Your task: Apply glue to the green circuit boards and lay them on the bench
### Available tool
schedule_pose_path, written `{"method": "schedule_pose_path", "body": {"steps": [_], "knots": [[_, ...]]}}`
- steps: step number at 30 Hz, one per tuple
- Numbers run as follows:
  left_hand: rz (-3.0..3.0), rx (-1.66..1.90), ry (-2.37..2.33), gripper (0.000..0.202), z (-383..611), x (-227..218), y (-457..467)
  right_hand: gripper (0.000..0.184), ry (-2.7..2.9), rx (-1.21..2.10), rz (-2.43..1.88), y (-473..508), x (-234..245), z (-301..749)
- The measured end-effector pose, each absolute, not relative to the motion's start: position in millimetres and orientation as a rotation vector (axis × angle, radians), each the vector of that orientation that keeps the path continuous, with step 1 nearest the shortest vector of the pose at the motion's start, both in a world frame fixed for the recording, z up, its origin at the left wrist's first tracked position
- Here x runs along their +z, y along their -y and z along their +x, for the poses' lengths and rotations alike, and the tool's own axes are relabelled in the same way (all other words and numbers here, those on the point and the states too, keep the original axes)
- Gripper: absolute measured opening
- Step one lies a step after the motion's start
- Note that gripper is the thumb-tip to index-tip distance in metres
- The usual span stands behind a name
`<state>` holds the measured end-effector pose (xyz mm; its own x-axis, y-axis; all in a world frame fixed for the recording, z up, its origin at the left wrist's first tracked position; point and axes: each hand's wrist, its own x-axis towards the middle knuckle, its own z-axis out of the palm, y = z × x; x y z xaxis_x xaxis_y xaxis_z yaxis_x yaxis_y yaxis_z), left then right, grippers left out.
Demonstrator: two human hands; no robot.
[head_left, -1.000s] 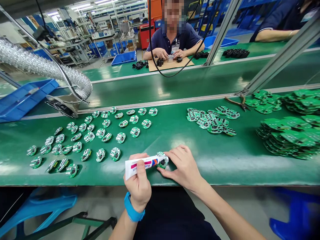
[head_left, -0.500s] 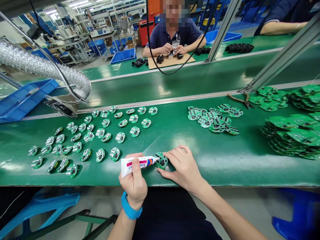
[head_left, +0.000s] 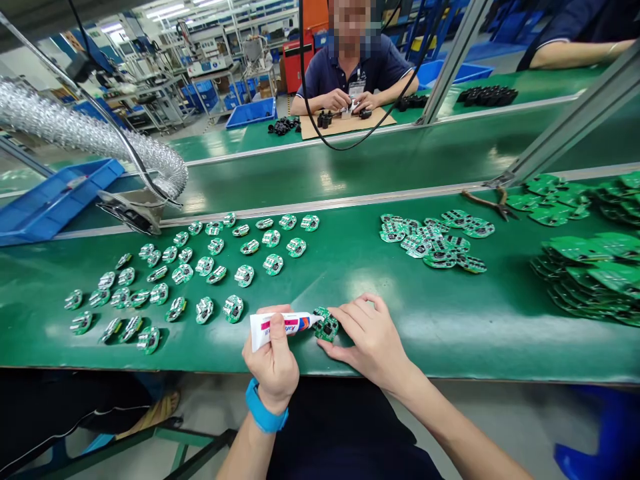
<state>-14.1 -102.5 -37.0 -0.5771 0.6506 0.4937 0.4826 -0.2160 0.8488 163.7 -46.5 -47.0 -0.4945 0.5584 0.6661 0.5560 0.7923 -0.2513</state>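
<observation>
A white glue tube with pink, blue and orange print is squeezed in my left hand, which has a blue band at the wrist. Its nozzle points right and meets the upper left part of a small round green circuit board. My right hand grips that board by its right edge between thumb and fingers, close to the bench's front edge. Whether any glue has come out is too small to see. To the left, several small round boards are spread out in loose rows.
A pile of flat boards lies right of centre. Stacked green panels stand at the far right, near pliers. A foil duct and blue bin are at the left. A co-worker sits across the bench.
The whole view has shifted slightly, so things appear a little further right. Both hands keep their holds, with the tube's nozzle still at the board. A foot has come into view at lower left.
</observation>
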Motion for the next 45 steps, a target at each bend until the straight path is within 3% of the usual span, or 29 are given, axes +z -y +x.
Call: {"method": "schedule_pose_path", "body": {"steps": [27, 45], "knots": [[1.391, 1.925, -1.881, 0.027, -19.6, -42.0, 113.7, 0.023, 2.203, 0.018, -0.828, 46.8, -45.2, 162.8], [1.326, 1.87, -2.008, 0.036, -27.1, -49.5, 107.0, 0.027, 2.2, -0.013, -0.817, 47.4, -44.8, 162.4]]}}
